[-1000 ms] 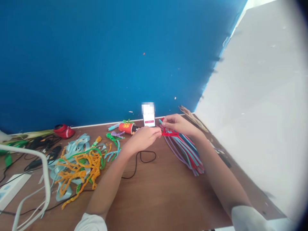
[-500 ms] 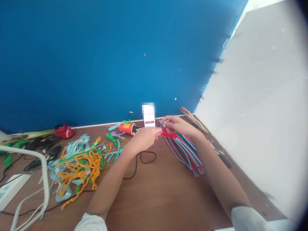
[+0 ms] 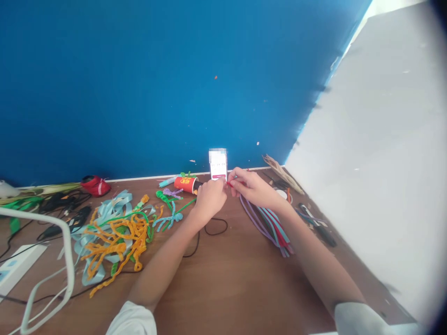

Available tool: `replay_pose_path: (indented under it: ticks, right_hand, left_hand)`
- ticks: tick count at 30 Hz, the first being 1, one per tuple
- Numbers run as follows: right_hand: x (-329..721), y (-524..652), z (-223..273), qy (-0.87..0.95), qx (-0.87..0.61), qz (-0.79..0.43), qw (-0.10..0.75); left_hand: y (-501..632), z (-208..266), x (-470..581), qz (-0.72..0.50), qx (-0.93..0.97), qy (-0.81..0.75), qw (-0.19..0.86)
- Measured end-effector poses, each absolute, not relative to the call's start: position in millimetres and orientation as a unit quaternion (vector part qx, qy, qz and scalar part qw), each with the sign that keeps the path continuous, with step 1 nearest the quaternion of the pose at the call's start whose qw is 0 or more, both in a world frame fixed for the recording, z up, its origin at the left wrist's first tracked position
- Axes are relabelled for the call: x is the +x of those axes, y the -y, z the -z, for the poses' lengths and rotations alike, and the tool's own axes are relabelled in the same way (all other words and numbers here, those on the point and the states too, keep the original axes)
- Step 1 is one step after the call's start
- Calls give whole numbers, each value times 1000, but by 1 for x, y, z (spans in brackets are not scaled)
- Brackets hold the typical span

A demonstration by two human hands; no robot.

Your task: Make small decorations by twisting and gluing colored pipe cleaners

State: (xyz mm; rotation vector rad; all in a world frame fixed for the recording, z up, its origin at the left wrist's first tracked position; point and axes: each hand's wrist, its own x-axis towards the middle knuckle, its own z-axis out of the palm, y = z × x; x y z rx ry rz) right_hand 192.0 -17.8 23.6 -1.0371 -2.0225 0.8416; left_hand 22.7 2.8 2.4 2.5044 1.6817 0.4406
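Observation:
My left hand (image 3: 212,197) and my right hand (image 3: 254,187) meet over the table, fingertips pinched close together. Between them a short bit of red pipe cleaner (image 3: 229,184) shows; the rest is hidden by the fingers. Under my right hand and forearm lies a bundle of long pipe cleaners (image 3: 270,223) in purple, light blue and red. Behind my left hand stands a phone (image 3: 218,164) with a lit screen. A red paper cup (image 3: 186,184) lies on its side to the left, beside a light blue twisted pipe cleaner piece (image 3: 171,217).
Orange twisted pipe cleaners (image 3: 122,242) lie over light blue ribbon (image 3: 115,204) on the left. A white curved frame (image 3: 66,251) and a power strip (image 3: 17,265) stand nearer. Dark-handled tools (image 3: 319,228) lie right, by the white wall (image 3: 377,139). A black cable (image 3: 216,232) loops mid-table.
My hands have drawn closer together, and the red loop that hung between them is now mostly hidden. My right forearm has shifted slightly left, uncovering tools. The view has turned a little.

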Motion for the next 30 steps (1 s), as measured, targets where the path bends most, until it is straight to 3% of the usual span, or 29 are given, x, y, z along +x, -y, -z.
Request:
replay_pose_path:
  ticks: [9,18,24,30]
  right_hand:
    - [184,14,-13,785,-380,-370,319]
    - [188,3,-9,646,-433,-382,499]
    - [197,-4,-12,580,-422,-499,486]
    - [207,-9,-10,461,-409,-501,608]
  left_hand:
    - [-15,-14,7,-297,779,-515,202]
    - [-9,-24,7,-327,808,-450,196]
    - [-7,-22,8,-361,787,-417,275]
    - [-8,-20,8,-384,760,-406,330]
